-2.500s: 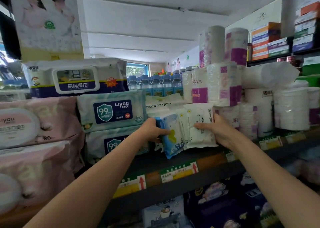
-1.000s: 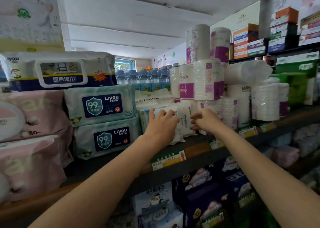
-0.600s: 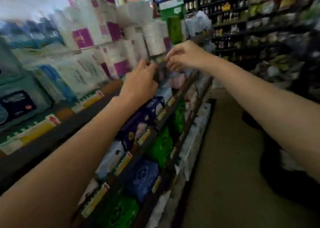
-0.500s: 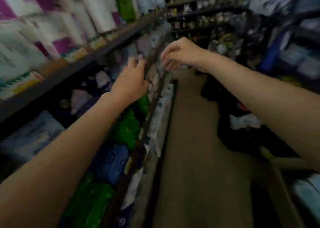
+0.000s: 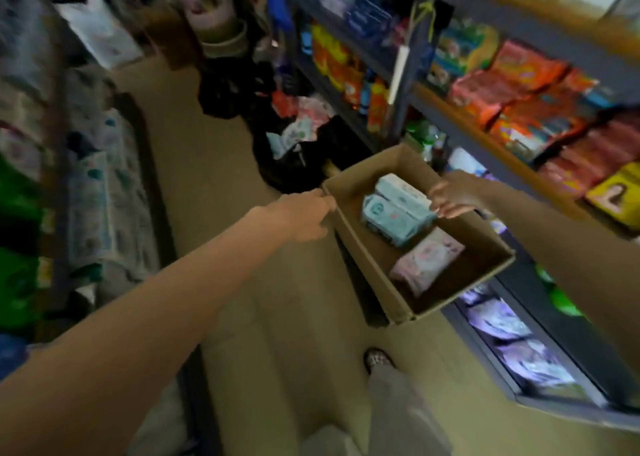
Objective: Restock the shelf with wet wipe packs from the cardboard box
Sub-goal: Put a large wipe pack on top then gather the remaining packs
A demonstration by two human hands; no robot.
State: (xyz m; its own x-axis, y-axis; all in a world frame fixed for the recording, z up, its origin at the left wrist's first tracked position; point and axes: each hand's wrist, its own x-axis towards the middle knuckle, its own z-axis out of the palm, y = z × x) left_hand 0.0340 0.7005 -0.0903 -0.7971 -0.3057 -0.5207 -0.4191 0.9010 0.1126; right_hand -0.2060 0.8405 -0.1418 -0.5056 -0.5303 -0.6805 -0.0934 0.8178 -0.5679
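**Both hands at the cardboard box in the shop aisle**

Shop shelves line both sides of a narrow aisle with a tan floor, and the whole view is blurred by motion. An open cardboard box sits between the two hands, in front of the right-hand shelf, which is stacked with orange and red packets. What the box rests on cannot be told.

The left hand reaches to the box's near-left corner; its fingers are loosely extended and close together, their tips at the rim. Whether they actually touch or grip the edge is too blurred to tell.

The right hand hangs over the far side of the box, its fingers curled downward just beside the pale blue wet wipe packs. They hold nothing that can be seen, and contact with the packs is unclear.

Those blue packs lie stacked in the far half of the box, directly under the right fingers. A pink pack lies in the nearer half, just beside the blue ones and well below the right fingers.

Lower down, the person's shoe shows on the floor.
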